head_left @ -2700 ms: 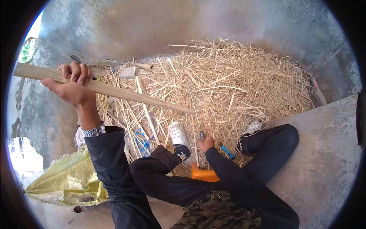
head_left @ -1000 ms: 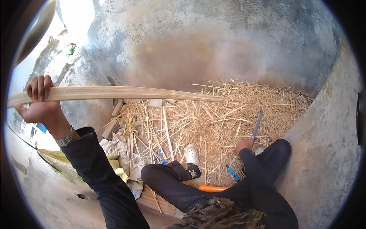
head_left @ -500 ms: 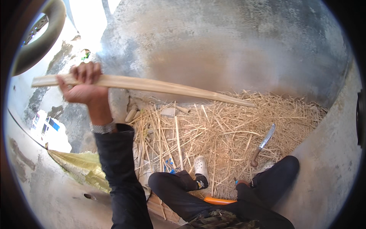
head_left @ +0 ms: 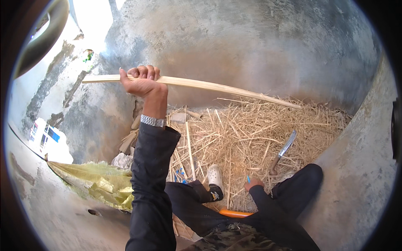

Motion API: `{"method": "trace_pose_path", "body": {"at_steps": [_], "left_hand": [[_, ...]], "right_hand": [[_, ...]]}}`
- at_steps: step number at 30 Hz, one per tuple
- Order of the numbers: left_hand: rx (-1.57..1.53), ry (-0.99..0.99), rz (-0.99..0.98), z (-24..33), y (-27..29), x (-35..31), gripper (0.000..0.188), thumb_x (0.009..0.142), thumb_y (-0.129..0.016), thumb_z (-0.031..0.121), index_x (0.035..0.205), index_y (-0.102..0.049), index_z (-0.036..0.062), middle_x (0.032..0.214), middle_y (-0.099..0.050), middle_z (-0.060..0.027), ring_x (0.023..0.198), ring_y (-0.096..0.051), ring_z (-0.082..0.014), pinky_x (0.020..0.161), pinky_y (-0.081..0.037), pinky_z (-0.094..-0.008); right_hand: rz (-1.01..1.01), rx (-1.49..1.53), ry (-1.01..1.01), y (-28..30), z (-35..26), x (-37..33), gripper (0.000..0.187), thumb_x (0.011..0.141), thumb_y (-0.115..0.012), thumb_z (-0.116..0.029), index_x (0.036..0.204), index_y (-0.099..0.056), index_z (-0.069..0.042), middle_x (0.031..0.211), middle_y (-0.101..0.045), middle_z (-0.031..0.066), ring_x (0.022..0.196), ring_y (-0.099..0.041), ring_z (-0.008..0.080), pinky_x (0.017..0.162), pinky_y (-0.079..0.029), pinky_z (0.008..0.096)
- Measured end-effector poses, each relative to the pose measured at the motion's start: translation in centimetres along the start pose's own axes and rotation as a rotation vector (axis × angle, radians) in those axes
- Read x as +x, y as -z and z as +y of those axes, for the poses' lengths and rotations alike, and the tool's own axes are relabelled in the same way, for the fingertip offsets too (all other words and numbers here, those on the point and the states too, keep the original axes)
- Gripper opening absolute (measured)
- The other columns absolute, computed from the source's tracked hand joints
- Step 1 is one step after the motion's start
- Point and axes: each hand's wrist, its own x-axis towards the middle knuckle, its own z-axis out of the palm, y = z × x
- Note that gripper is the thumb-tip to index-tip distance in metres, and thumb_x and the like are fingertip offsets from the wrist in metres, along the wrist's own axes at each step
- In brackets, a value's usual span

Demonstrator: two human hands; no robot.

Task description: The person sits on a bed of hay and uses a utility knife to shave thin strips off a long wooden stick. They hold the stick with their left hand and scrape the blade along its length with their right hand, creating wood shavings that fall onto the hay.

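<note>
My left hand (head_left: 144, 81), with a silver watch band at the wrist, is raised in front of the grey wall. Its fingers are wrapped round a long pale split bamboo strip (head_left: 213, 86), whose thin end reaches right over the shavings. Low between my knees is my right hand (head_left: 256, 184), closed, a small slim blue thing (head_left: 248, 179) poking out by its fingers; its kind I cannot make out. A knife (head_left: 286, 144) with a curved blade and wooden handle lies on the shavings beyond my right hand, touched by neither hand.
Bamboo shavings and strips (head_left: 238, 138) cover the floor up to the concrete wall (head_left: 259, 46). A yellowish sack (head_left: 100, 184) lies at left. An orange object (head_left: 235, 213) is beneath my legs. My foot wears a white clog (head_left: 215, 175). A dark tyre-like ring (head_left: 52, 35) is at upper left.
My left hand has moved right with the bamboo strip, whose far end now reaches farther right. My right hand has come up and a little left, with the blue thing still in it.
</note>
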Motion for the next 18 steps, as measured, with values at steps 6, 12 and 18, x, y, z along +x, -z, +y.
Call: {"method": "trace_pose_path", "body": {"at_steps": [6, 12, 18], "left_hand": [[-0.019, 0.012, -0.018, 1.0, 0.1, -2.1, 0.039, 0.095, -0.037, 0.043, 0.068, -0.026, 0.0162, 0.051, -0.023, 0.0012, 0.038, -0.022, -0.0108, 0.040, -0.022, -0.0276], [-0.068, 0.078, -0.026, 1.5, -0.3, -5.5, 0.041, 0.094, -0.042, 0.046, 0.069, -0.029, 0.0161, 0.052, -0.026, 0.0025, 0.039, -0.025, -0.0093, 0.039, -0.021, -0.0254], [-0.129, 0.216, -0.005, 1.8, -1.9, -9.3, 0.041, 0.094, -0.045, 0.047, 0.070, -0.030, 0.0164, 0.052, -0.028, 0.0024, 0.039, -0.024, -0.0096, 0.039, -0.020, -0.0251]], "right_hand": [[0.284, 0.402, 0.350, 6.3, -2.2, -7.4, 0.020, 0.071, -0.064, -0.020, 0.078, -0.057, -0.002, 0.074, -0.063, 0.0167, 0.071, -0.065, 0.0319, 0.063, -0.049, 0.0389], [0.463, 0.849, 0.964, 14.3, -11.2, -17.2, 0.033, 0.074, -0.063, -0.004, 0.104, -0.050, -0.003, 0.089, -0.064, 0.0162, 0.082, -0.068, 0.0259, 0.070, -0.052, 0.0330], [0.767, 0.493, 1.684, 23.7, -17.1, -20.8, 0.037, 0.077, -0.076, -0.008, 0.111, -0.063, -0.008, 0.089, -0.063, 0.0096, 0.083, -0.064, 0.0203, 0.072, -0.051, 0.0311]]}}
